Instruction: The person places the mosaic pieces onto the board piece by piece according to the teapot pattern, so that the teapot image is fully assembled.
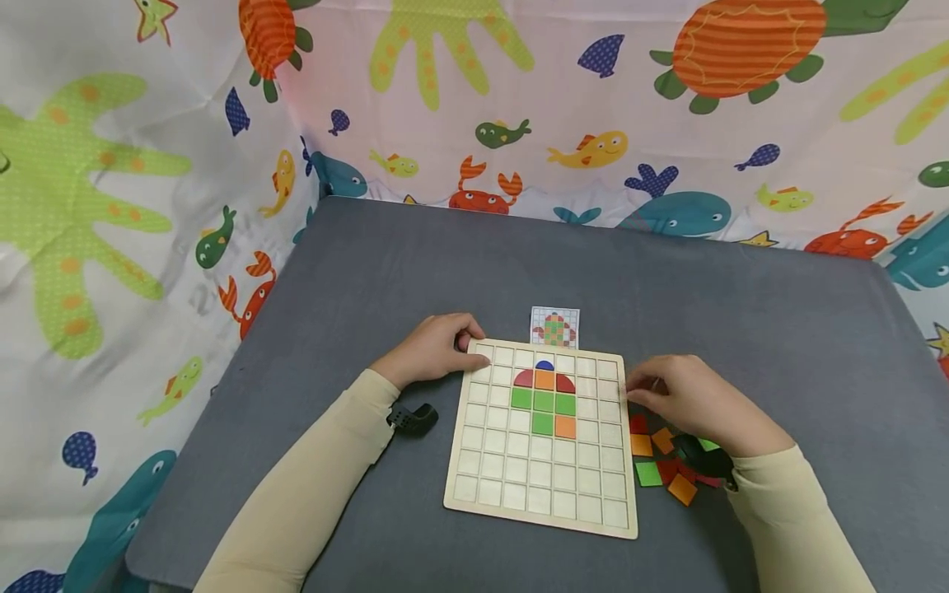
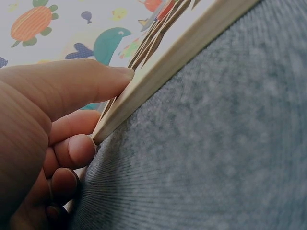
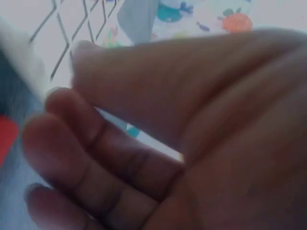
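A square wooden grid board (image 1: pixel 511 473) lies in front of me, seen in the head view. Coloured tiles fill some upper cells: a blue half-round tile (image 1: pixel 544 365), dark red quarter-round tiles (image 1: pixel 565 384), orange squares (image 1: pixel 565 427) and green squares (image 1: pixel 544 401). At the upper left corner my left hand (image 1: pixel 437 350) grips the board, thumb (image 2: pixel 103 81) over the frame and fingers curled at its edge. My right hand (image 1: pixel 682 403) pinches the right edge between thumb (image 3: pixel 124 72) and index finger, its other fingers curled.
Behind the board's top edge lies a small pattern card (image 1: pixel 554 326). Loose red, orange and green tiles (image 1: pixel 648 473) are heaped right of the board, partly under my right wrist. A curtain with sea animals (image 1: pixel 445 123) hangs round the grey table (image 1: pixel 415 263).
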A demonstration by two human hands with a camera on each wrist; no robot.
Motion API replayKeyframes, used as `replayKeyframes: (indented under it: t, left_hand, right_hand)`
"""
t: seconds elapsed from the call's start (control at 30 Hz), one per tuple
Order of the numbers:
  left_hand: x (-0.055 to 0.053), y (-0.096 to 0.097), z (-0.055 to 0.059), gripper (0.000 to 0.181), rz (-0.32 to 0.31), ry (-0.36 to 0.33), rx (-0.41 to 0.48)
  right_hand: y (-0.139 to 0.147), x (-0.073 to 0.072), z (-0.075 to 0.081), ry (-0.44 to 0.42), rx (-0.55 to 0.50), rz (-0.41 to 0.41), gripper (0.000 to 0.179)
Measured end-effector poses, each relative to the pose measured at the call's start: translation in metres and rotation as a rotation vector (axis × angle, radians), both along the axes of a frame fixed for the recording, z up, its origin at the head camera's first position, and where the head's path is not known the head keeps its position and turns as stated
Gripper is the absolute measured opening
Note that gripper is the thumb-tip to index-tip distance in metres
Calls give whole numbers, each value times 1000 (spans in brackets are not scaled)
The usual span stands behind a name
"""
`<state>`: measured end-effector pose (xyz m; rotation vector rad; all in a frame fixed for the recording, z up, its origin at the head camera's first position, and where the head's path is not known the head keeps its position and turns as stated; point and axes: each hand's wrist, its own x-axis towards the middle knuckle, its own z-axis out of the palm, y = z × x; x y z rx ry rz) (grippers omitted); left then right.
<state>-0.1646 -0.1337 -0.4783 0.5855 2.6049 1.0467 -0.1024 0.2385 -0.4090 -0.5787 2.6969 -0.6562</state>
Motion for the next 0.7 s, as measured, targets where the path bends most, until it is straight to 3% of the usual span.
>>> replayKeyframes:
  t: [0.17, 0.7]
  left_hand:
    - [-1, -1, -1, 29, 4, -6, -2]
    - [-1, 0, -1, 29, -3, -2, 2]
  right_hand:
    - [10, 2, -3, -60, 24, -20, 8]
    - [32, 21, -18, -96, 47, -50, 22]
